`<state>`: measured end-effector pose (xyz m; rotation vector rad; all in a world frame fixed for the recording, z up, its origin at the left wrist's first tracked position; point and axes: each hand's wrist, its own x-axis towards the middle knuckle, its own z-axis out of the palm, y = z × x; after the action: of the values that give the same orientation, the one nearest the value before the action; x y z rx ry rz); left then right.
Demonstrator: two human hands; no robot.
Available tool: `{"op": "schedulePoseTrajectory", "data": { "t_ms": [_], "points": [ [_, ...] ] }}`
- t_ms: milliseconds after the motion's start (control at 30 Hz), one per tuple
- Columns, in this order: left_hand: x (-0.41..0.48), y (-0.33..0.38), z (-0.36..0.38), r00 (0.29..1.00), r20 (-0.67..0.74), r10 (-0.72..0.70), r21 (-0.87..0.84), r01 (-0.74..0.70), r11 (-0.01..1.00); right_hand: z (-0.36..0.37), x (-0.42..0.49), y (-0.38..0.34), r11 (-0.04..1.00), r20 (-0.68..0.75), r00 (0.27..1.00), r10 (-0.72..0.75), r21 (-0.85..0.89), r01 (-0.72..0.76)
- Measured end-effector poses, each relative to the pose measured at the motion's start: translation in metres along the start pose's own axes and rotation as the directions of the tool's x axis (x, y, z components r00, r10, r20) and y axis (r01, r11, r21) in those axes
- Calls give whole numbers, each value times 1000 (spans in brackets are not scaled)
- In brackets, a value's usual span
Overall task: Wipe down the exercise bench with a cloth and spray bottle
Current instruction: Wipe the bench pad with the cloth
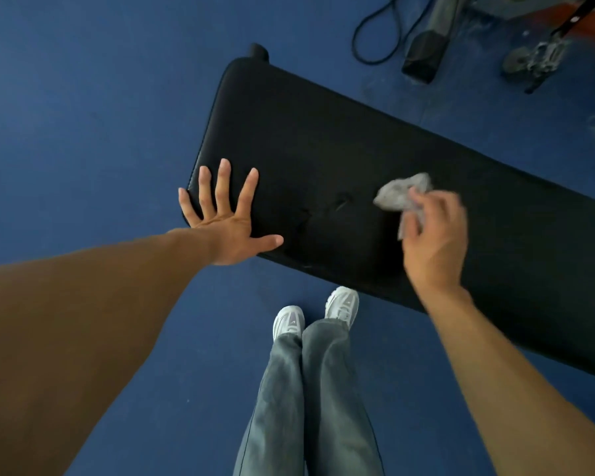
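The black padded bench (323,142) runs diagonally from upper left to lower right across the blue floor (83,97), and everything else sits relative to it. At its left end the left hand (225,219) lies flat with fingers spread wide, palm on the near corner of the pad, holding nothing — a brace, by the look of it. Further right, over the middle of the pad near its front edge, the right hand (433,235) is closed around a crumpled grey cloth (401,195), which bunches out past the fingertips and meets the upholstery. The hand is motion-blurred.

The cloth looks light, soft and limp; a loose wad in the fist suits it. The pad seems firm and smooth, probably slick when wet. No spray bottle is in view. Beyond the bench's far edge, dusty gym gear (533,60) stands on the floor. No readable writing or brand shows anywhere.
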<state>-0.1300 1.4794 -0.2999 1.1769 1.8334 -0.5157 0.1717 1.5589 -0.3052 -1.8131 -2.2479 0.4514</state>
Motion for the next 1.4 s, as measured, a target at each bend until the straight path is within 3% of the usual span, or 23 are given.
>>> {"op": "schedulePoseTrajectory", "data": {
  "t_ms": [67, 100, 167, 233, 333, 400, 467, 533, 600, 667, 767, 833, 900, 1033, 1133, 1200, 1233, 1300, 1400],
  "points": [
    [0, 2, -1, 1000, 15, -10, 6, 10, 1000, 2, 35, 0, 987, -66, 986, 155, 55, -152],
    [0, 2, -2, 1000, 24, -19, 12, 18, 1000, 7, 45, -9, 986, -78, 985, 151, 84, -144],
    [-1, 3, -6, 998, 62, -31, 20, 30, 999, 19, 41, -36, 994, -34, 999, 13, 108, -10],
    [-2, 4, -9, 996, 84, -36, 34, 33, 999, 26, 12, -59, 966, 87, 972, -220, 155, 205],
    [-1, 5, -12, 991, 123, -52, 47, 46, 998, 24, -32, -57, 858, 262, 818, -512, 202, 472],
    [-2, 5, -12, 990, 133, -51, 50, 45, 998, 18, -24, -33, 821, 286, 770, -571, 185, 540],
    [-1, 5, -12, 989, 137, -47, 56, 40, 998, 10, 5, -14, 891, 217, 864, -455, 112, 441],
    [-1, 4, -12, 989, 143, -46, 54, 38, 998, 3, 46, -7, 974, 105, 969, -223, 49, 219],
    [0, 4, -12, 989, 140, -40, 55, 33, 998, 5, 83, -18, 999, 16, 999, -40, 37, 39],
    [0, 3, -12, 989, 146, -35, 55, 27, 998, 18, 101, -43, 997, -25, 999, 26, 71, -25],
    [-1, 3, -13, 988, 152, -26, 60, 17, 998, 39, 83, -89, 987, 15, 995, -102, 123, 99],
    [0, 4, -13, 987, 160, -34, 62, 24, 998, 45, 41, -113, 950, 133, 948, -288, 162, 266],
    [0, 5, -15, 986, 163, -44, 78, 32, 996, 41, 6, -118, 923, 223, 903, -368, 203, 327],
    [1, 3, -14, 983, 183, -29, 76, 15, 997, 27, 19, -84, 964, 160, 956, -247, 144, 225],
    [3, -1, -13, 982, 187, -12, 75, -2, 997, 22, 75, -61, 996, -16, 1000, 4, 88, -3],
    [3, -4, -11, 984, 180, 10, 64, -22, 998, 30, 104, -71, 977, -90, 981, 173, 140, -159],
    [4, -4, -9, 985, 171, 22, 57, -33, 998, 38, 111, -85, 972, -107, 976, 188, 166, -169],
    [5, -6, -7, 988, 145, 45, 44, -52, 998, 56, 106, -124, 983, -93, 992, 87, 170, -70],
    [4, -11, -3, 990, 105, 91, 18, -93, 995, 71, 67, -170, 955, 52, 971, -232, 202, 218]
  ]
}}
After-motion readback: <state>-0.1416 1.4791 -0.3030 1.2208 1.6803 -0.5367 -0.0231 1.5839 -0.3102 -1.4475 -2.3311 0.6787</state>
